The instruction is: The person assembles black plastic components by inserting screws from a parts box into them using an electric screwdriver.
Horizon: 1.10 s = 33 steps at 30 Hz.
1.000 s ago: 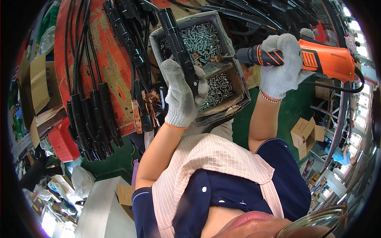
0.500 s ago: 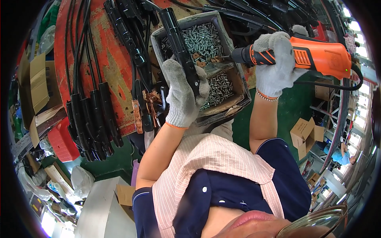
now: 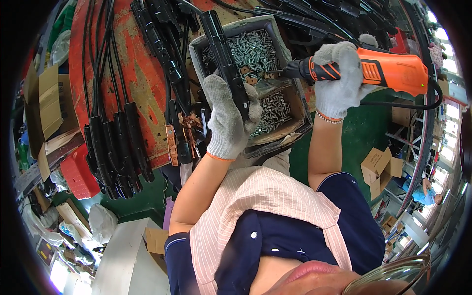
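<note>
Your left hand [image 3: 228, 115] grips a long black part [image 3: 220, 44] above the screw box [image 3: 282, 42], likely for steadiness; your right hand [image 3: 341, 73] clasps an orange screwdriver [image 3: 398, 73], bit [image 3: 276, 72] aimed inward.

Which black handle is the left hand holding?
The black handle slanting over the screw-filled box, lower end in the left hand; the others lie outside its grip.

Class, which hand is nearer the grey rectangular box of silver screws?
Left. The left hand overlaps the box at lower left; the right hand is beyond its right side.
</note>
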Each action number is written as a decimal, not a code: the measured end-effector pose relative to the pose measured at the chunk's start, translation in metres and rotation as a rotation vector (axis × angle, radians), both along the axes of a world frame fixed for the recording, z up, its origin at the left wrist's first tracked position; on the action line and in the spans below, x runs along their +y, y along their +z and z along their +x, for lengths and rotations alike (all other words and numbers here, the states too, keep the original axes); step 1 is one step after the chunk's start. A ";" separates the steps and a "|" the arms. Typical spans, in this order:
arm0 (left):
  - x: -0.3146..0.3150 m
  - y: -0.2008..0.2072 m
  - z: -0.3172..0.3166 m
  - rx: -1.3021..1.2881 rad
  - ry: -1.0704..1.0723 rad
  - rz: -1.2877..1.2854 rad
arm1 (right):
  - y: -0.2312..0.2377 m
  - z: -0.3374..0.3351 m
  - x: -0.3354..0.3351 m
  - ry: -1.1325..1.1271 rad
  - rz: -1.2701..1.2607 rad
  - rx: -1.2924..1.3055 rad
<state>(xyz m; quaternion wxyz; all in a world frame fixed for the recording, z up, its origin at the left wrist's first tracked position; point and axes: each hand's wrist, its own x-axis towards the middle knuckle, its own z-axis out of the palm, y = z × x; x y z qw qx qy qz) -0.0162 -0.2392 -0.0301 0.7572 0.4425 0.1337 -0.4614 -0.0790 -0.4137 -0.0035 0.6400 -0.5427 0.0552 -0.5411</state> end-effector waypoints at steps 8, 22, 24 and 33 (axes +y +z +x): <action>0.004 -0.002 0.000 -0.004 -0.036 -0.059 | 0.030 -0.007 -0.010 -0.057 0.276 -0.064; 0.008 -0.008 0.004 -0.048 -0.062 -0.196 | 0.027 -0.005 0.006 0.265 0.567 -0.319; 0.008 -0.008 0.004 0.014 -0.054 -0.174 | 0.025 -0.001 0.011 0.245 0.537 -0.329; 0.008 0.003 0.004 -0.086 -0.036 -0.180 | 0.022 0.009 0.015 0.146 0.495 -0.284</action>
